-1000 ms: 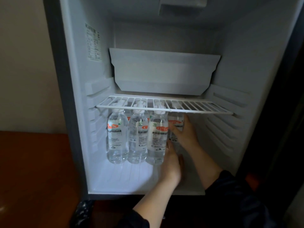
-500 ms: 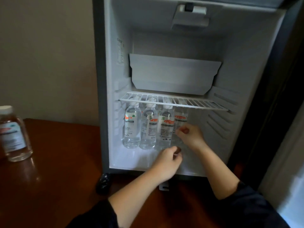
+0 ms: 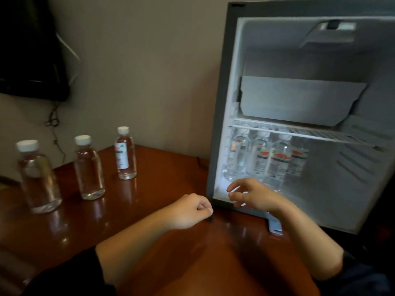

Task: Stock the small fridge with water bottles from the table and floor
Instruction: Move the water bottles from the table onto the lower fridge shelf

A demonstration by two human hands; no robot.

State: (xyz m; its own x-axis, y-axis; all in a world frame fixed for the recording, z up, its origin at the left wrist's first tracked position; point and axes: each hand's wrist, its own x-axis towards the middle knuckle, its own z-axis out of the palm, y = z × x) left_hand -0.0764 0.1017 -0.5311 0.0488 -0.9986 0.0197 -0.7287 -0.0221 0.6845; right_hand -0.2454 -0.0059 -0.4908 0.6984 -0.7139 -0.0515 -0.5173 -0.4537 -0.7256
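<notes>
Glossy reddish wood table (image 3: 149, 210); clear plastic bottles (image 3: 89, 167), white caps; white wire shelf (image 3: 320, 135); matt wall (image 3: 149, 60).

Left hand (image 3: 188, 210) and right hand (image 3: 254, 194) hover empty by the open fridge (image 3: 223, 103), three bottles (image 3: 89, 167) nearby.

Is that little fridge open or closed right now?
Open. The fridge shows its lit inside: a wire shelf runs across it, and a row of water bottles stands beneath it.
</notes>
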